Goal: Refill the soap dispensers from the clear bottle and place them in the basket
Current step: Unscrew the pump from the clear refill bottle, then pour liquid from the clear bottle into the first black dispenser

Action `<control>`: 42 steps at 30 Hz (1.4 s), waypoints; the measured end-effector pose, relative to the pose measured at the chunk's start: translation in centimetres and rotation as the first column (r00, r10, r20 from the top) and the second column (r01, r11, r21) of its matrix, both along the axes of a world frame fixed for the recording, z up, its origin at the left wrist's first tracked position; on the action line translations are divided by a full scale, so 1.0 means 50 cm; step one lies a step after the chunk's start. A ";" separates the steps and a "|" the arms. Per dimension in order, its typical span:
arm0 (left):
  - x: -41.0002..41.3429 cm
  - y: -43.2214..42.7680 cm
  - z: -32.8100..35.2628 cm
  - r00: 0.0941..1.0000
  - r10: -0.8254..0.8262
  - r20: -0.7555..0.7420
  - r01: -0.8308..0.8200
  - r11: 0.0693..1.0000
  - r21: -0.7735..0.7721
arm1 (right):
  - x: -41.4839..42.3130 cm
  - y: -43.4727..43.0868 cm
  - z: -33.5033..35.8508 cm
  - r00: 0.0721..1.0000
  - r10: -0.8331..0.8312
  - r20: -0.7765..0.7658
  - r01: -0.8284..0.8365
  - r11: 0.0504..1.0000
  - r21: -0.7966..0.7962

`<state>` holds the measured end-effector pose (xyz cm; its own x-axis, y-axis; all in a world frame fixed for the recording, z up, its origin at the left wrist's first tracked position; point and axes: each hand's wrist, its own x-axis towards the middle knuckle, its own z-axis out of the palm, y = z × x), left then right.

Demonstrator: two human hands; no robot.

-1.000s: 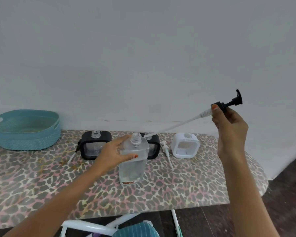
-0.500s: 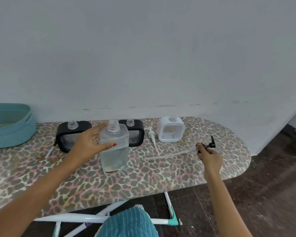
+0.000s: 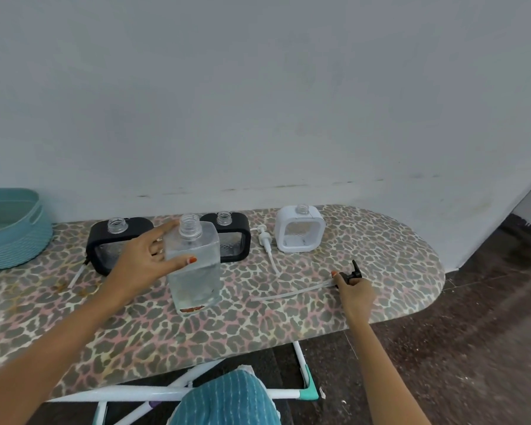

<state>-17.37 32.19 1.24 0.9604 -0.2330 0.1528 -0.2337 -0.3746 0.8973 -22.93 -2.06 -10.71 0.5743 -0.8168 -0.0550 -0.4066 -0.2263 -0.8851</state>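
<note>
Clear bottle [image 3: 193,265] open, centre frame, pump out!
Left hand [image 3: 144,265] grips its shoulder, upright on the board [image 3: 288,320]; right hand [image 3: 354,289] pinches the black pump [image 3: 351,273] at centre right. Best lay it flat, clear of the 3 open dispensers [image 3: 239,240] behind, holding the bottle steady.

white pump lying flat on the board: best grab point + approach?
Probably the thick collar under the head of the white pump, pinched from above. It lies flat, head farthest away, thin tube trailing nearer; the white dispenser stands close on its right, so a side approach looks cramped.
</note>
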 end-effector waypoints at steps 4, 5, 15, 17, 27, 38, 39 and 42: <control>0.000 0.001 -0.002 1.000 -0.018 -0.005 0.018 1.000 -0.024 | -0.007 0.006 0.019 1.000 -0.030 -0.003 0.030 0.999 0.033; 0.000 0.002 -0.003 1.000 -0.022 -0.009 0.021 0.999 -0.038 | -0.013 0.016 0.028 0.998 -0.054 0.032 0.052 0.997 0.048; 0.008 0.013 -0.010 0.998 -0.050 -0.038 0.048 0.997 -0.057 | 0.021 0.231 0.160 0.849 0.425 0.314 -0.430 0.901 -0.057; 0.013 0.015 -0.015 0.998 -0.047 -0.033 0.046 0.998 -0.047 | 0.036 0.275 0.186 0.774 0.504 0.384 -0.528 0.848 -0.050; 0.028 0.016 -0.030 0.989 -0.076 0.125 0.077 0.997 0.003 | 0.093 0.361 0.166 0.479 0.828 0.291 -0.865 0.501 -0.003; 0.054 0.074 -0.035 0.984 -0.144 0.103 0.145 0.989 -0.005 | 0.119 0.380 0.122 0.411 0.845 0.342 -0.905 0.423 0.042; 0.062 0.097 -0.037 0.990 -0.080 0.118 0.083 0.996 -0.022 | 0.120 0.381 0.120 0.415 0.838 0.356 -0.905 0.422 0.062; 0.102 0.172 -0.051 0.970 0.147 0.195 -0.160 0.985 0.056 | 0.128 0.379 0.111 0.420 0.827 0.372 -0.905 0.411 0.108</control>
